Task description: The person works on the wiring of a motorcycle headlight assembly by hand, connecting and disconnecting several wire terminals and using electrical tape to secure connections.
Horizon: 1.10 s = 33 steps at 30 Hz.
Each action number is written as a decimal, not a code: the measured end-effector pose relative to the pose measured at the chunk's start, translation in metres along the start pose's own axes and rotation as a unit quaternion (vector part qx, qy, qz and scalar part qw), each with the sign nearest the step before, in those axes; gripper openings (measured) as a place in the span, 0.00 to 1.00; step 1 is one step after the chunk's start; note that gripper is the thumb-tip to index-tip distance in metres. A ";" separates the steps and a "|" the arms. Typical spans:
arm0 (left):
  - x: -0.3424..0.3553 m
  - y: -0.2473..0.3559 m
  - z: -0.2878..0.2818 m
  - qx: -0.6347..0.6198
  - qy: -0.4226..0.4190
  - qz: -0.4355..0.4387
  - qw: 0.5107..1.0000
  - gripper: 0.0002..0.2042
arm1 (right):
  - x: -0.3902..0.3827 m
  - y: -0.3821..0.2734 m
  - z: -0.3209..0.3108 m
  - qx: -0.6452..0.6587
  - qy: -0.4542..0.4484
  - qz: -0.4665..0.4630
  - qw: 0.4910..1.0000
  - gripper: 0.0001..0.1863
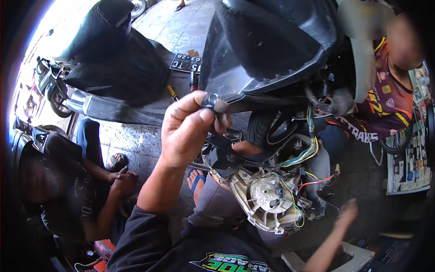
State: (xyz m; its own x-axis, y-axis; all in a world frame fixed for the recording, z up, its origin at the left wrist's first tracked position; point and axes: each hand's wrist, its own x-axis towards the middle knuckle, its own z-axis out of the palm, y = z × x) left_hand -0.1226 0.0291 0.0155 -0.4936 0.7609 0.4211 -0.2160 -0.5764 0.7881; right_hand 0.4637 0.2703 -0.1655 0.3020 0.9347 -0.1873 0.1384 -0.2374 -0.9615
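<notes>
We hold a small glossy piece (209,100) pinched between the thumb and fingers of the raised left hand (186,129), near the black scooter panel (276,41) in view; its long axis appears roughly upright, but we cannot tell which end leads. Our right hand (348,212) is blurred, to the right of the lamp housing (265,196), whose ribbed back faces us; we cannot tell whether it holds anything.

Left hand (192,124) raised, thumb (198,123) and bent index finger (188,103) pressed in a pinch grip, bare left forearm (158,188) slanting up beneath the grip, right hand (348,212) lower and well right of the grip, blurred, finger pose unclear.
</notes>
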 end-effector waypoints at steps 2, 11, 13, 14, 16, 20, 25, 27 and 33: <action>-0.014 -0.009 -0.008 0.038 0.019 0.006 0.999 0.14 | -0.037 0.118 0.024 0.052 -0.102 -0.051 0.992 0.17; -0.051 -0.006 0.014 0.089 -0.004 -0.052 0.995 0.22 | -0.156 0.277 0.031 -0.284 -0.029 0.149 0.947 0.18; -0.061 0.000 0.027 0.083 -0.045 -0.116 0.989 0.27 | -0.094 0.249 0.000 -0.300 0.130 -0.100 0.940 0.18; -0.071 0.003 0.032 0.092 -0.065 -0.133 0.985 0.30 | -0.060 0.207 -0.009 -0.287 0.186 -0.219 0.914 0.18; -0.095 0.007 0.040 0.072 -0.106 -0.169 0.977 0.34 | -0.068 0.043 0.036 -0.244 0.198 -0.278 0.908 0.17; -0.100 -0.002 0.063 0.136 -0.203 -0.047 0.968 0.35 | -0.200 -0.184 0.095 0.054 -0.058 -0.478 0.875 0.12; -0.112 -0.002 0.091 0.144 -0.256 0.056 0.954 0.37 | -0.297 -0.236 0.157 -0.002 -0.637 -0.232 0.735 0.35; -0.117 -0.002 0.091 0.127 -0.245 0.061 0.959 0.37 | -0.309 -0.224 0.166 0.044 -0.613 -0.148 0.775 0.31; -0.120 -0.006 0.091 0.160 -0.240 0.055 0.956 0.40 | -0.319 -0.208 0.172 0.127 -0.609 -0.099 0.777 0.18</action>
State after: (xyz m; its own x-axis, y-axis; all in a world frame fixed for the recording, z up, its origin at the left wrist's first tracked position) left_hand 0.0149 -0.0317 0.0010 -0.0395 0.7940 0.6066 0.1214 -0.5988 0.7917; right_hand 0.1762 0.0675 0.0594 -0.8390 0.5401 0.0662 -0.1689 -0.1429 -0.9752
